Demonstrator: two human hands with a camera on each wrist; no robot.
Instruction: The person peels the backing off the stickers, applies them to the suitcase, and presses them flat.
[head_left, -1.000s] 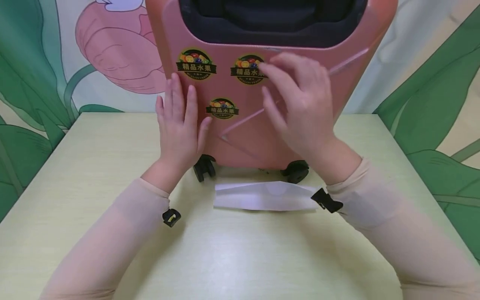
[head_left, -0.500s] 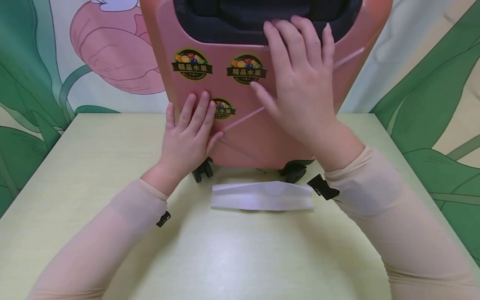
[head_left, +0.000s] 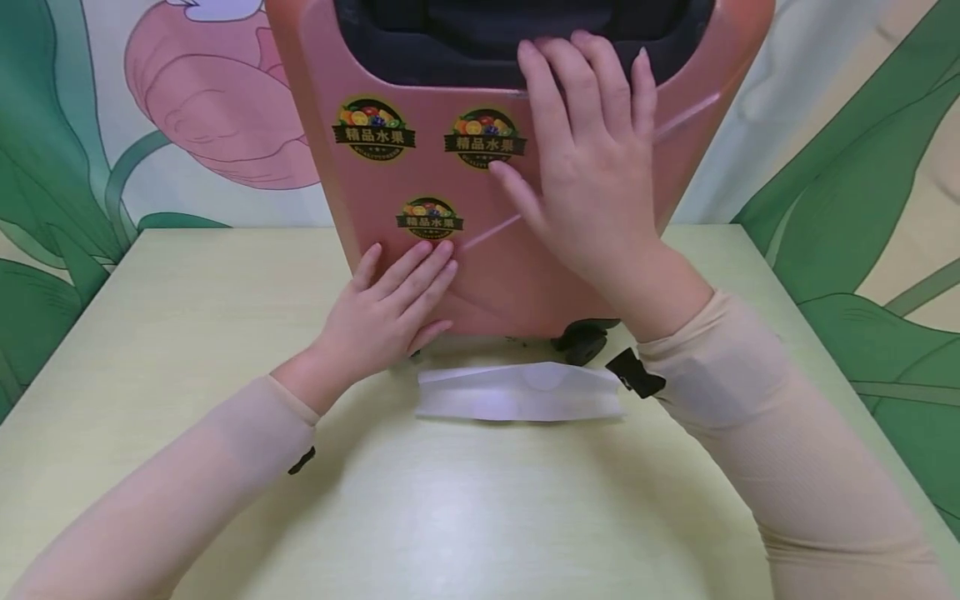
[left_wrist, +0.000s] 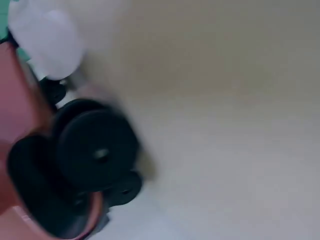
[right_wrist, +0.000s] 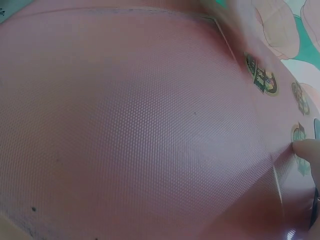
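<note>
A pink suitcase [head_left: 510,292] stands upright on the table, with three round fruit-picture stickers on its front: an upper-left sticker [head_left: 374,131], an upper-right sticker [head_left: 485,140] and a smaller lower sticker [head_left: 430,215]. My left hand [head_left: 378,312] lies with straight fingers against the suitcase, fingertips just under the lower sticker. Higher on the right, my right hand [head_left: 600,167] rests spread on the front, its fingertips over the black handle recess [head_left: 480,62]. Its thumb tip touches the upper-right sticker's lower edge. In the left wrist view a black wheel [left_wrist: 100,150] shows, but no fingers.
A creased white paper strip [head_left: 517,396] lies on the pale table [head_left: 450,500] in front of the suitcase. One caster [head_left: 581,342] shows at the suitcase's lower right; the left one is mostly behind my left hand. A painted wall [head_left: 217,100] stands behind.
My left hand has slid down, from beside the upper-left sticker to below the lower one. The right hand has gone from bent fingers at the upper-right sticker to spread fingers, then stayed.
</note>
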